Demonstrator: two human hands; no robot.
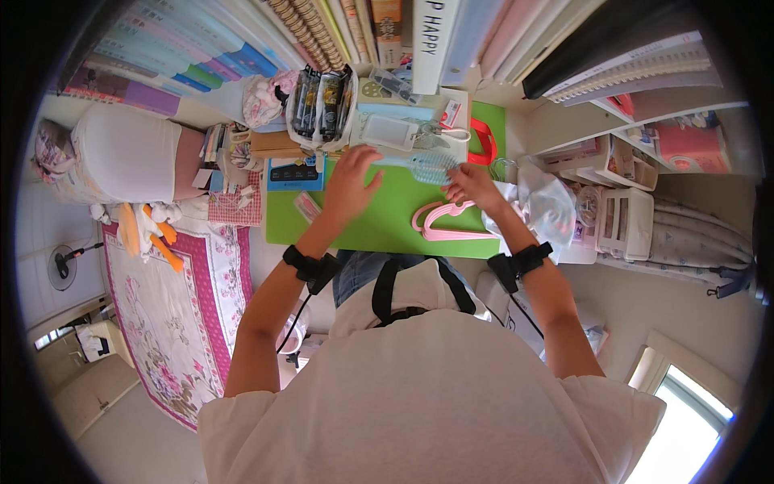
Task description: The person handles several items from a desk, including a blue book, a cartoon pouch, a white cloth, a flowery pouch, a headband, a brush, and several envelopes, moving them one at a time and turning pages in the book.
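My right hand [471, 186] grips the end of a translucent pale-teal item [434, 167] with ribbed lines, which looks like a vented hairbrush. My left hand [352, 186] hovers over the left part of the green desk mat [381, 209], fingers apart and holding nothing. Its fingertips are close to a white basket [323, 144] packed with black packets. Pink clothes hangers [450, 221] lie on the mat just below my right hand. Beyond the hands is a white-framed flat item [389, 131], with a red strap [484, 143] to its right.
Books [432, 45] stand along the back. A crumpled clear plastic bag [538, 196] sits at the right, beside white drawers [626, 222]. On the left are a blue card [295, 175], a small pink-and-white packet [307, 207] and a bed with a floral cover [169, 314].
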